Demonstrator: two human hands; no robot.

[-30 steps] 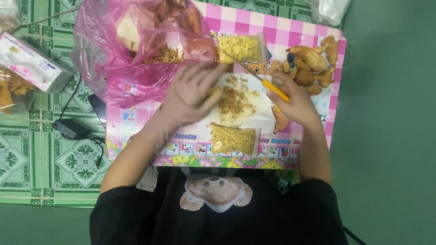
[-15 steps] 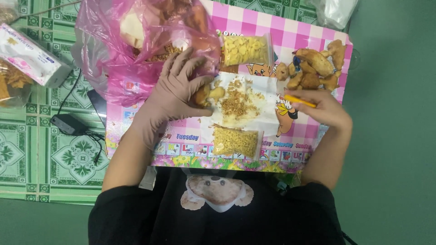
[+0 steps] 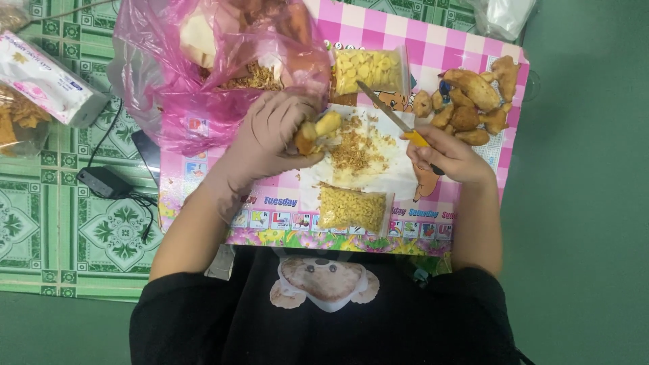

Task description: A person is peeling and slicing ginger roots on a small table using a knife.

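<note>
Fingers (image 3: 287, 118) of gloved left hand (image 3: 270, 135) gripping ginger piece (image 3: 318, 130), partly hidden, right hand (image 3: 443, 154) closed on knife (image 3: 395, 122), handle apparently yellow.

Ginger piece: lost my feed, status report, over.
Left hand, gloved, grips ginger piece over white paper. Right hand holds knife, blade clear of the piece. Peelings heaped between.

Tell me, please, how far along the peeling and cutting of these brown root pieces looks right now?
Done: a clear bag of pale yellow slices, a clear bag of fine yellow bits, and a heap of brown shavings on the white sheet. In hand: the gloved left hand holds one partly peeled yellow-brown root piece; the right hand grips a yellow-handled knife. Left: a pile of unpeeled brown root pieces.
</note>
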